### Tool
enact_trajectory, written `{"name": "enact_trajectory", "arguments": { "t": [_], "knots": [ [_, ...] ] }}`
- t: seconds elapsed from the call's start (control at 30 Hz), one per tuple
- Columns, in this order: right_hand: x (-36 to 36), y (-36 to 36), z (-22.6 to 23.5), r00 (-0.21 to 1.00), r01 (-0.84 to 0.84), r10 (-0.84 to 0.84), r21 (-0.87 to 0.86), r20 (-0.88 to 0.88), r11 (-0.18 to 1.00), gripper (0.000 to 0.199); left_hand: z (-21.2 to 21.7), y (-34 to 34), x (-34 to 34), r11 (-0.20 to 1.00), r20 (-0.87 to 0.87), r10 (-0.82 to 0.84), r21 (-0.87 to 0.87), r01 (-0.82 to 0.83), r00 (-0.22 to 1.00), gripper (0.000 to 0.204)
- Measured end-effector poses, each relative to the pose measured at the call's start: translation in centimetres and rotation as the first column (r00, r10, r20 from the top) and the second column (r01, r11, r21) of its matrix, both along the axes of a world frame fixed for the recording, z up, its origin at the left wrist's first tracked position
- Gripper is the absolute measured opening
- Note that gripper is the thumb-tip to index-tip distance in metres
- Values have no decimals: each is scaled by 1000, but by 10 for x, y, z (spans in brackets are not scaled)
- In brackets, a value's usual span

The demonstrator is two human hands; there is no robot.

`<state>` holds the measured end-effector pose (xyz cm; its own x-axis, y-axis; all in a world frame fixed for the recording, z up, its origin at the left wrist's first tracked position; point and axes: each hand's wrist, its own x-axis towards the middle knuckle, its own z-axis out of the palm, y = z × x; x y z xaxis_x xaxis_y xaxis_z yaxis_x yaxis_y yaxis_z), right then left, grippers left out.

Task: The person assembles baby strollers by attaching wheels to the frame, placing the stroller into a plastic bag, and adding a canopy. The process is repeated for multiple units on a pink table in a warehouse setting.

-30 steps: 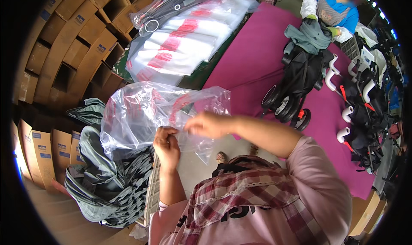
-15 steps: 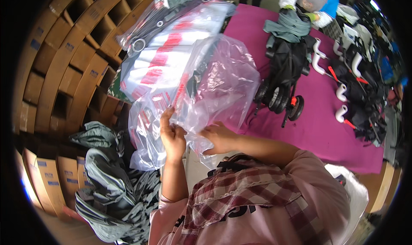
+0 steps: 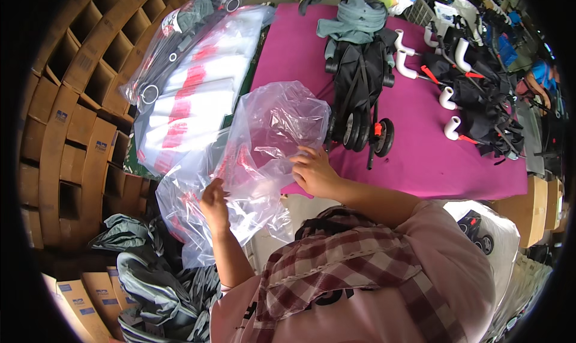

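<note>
Your left hand (image 3: 214, 204) was pinched on the clear plastic bag (image 3: 255, 178). Your right hand (image 3: 315, 174) had its fingers bent against the film; can't tell if they gripped. Bag hung loose between and beyond both hands, spread out, nothing seen inside. Just past the right hand: folded black stroller (image 3: 358, 85) on the bench (image 3: 420, 169), outside the bag. Past the left hand: stack of flat bags (image 3: 207, 91), then a folded frame (image 3: 174, 52) in film. My read: opening-out well along; bag unfilled, black stroller uncovered.
</note>
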<state>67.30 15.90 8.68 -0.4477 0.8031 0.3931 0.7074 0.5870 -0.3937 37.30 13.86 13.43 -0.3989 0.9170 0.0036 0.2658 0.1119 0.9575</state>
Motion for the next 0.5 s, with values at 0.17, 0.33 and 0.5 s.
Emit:
{"name": "enact_trajectory", "arguments": {
  "t": [0.17,0.33,0.5],
  "knots": [
    [-3,36,-20,934,-207,211,45,-287,977,17,13,-12,1,975,59,174,132,-180,983,11],
    [2,64,-23,853,-351,314,-13,-418,936,15,44,-19,23,946,273,238,154,-286,932,36],
    [-16,95,-11,819,-282,249,15,-517,959,10,111,14,71,947,182,176,235,-217,967,59]
  ]
}}
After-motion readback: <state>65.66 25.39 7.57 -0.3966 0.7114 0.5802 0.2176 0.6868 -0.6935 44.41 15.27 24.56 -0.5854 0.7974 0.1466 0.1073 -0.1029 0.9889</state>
